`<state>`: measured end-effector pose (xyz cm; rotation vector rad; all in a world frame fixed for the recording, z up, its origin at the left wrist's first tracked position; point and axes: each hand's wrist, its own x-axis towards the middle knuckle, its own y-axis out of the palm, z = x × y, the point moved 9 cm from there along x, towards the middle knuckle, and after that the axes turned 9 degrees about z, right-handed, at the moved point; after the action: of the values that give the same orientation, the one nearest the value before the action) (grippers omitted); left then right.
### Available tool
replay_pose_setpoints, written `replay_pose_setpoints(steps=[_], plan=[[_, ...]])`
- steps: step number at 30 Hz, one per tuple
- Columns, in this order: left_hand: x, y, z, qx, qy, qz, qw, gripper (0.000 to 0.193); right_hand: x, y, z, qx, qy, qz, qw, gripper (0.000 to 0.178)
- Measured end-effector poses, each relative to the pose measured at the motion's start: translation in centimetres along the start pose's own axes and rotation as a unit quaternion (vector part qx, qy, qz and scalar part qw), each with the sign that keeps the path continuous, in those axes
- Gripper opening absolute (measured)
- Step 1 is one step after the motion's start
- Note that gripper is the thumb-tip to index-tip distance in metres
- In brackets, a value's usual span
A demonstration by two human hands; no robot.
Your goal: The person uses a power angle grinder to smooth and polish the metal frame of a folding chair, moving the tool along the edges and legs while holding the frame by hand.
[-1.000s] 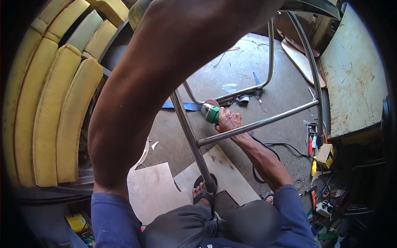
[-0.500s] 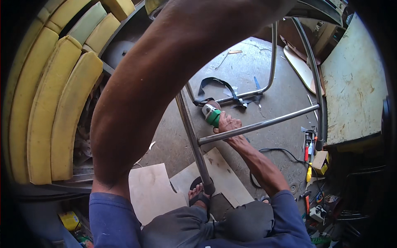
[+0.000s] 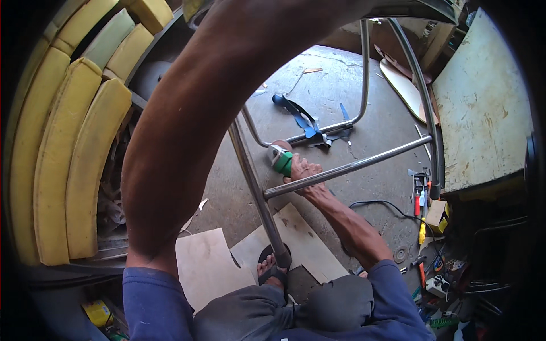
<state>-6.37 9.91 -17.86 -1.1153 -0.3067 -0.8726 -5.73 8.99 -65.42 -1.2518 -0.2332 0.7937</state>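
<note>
My right hand [image 3: 307, 173] is wrapped round the body of a green angle grinder [image 3: 282, 162]. The grinder's disc [image 3: 280, 145] is beside the low bar of a metal tube frame [image 3: 343, 167]; I cannot tell whether it touches. My right forearm passes beneath the frame's crossbar. My left arm [image 3: 187, 108] stretches up across the view toward the frame's dark top part [image 3: 412, 8], and its hand is beyond the upper edge. A dark blue strip of torn material [image 3: 307, 122] lies on the floor against the low bar.
Yellow foam pads [image 3: 51, 153] are stacked at left. Flat board pieces [image 3: 210, 261] lie by my sandalled foot [image 3: 274, 270], close to a frame leg. A black cord [image 3: 387, 204] crosses the floor toward scattered hand tools [image 3: 422, 204] and a small box [image 3: 438, 216] at right.
The dark strip has dropped from a raised loop to lying flatter, away from the grinder. My right hand and the grinder have shifted slightly left in view, as has the whole scene.
</note>
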Motion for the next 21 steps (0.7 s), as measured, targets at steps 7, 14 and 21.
replay_pose_setpoints(steps=[7, 14, 21], plan=[[0.2, -0.1, 0.5, 0.017, -0.002, 0.007, 1.000, 0.012, 1.4, -0.6, 2.1, 0.066, -0.015, 0.034, 0.997, 0.058], [0.7, 0.4, 0.3, 0.007, -0.005, 0.007, 1.000, 0.012, 1.0, 1.3, 0.6, 0.091, 0.006, 0.050, 0.995, 0.061], [1.5, -0.4, 0.0, 0.019, 0.001, 0.015, 1.000, 0.013, 1.6, 0.3, 2.2, 0.125, -0.022, 0.036, 0.991, 0.061]])
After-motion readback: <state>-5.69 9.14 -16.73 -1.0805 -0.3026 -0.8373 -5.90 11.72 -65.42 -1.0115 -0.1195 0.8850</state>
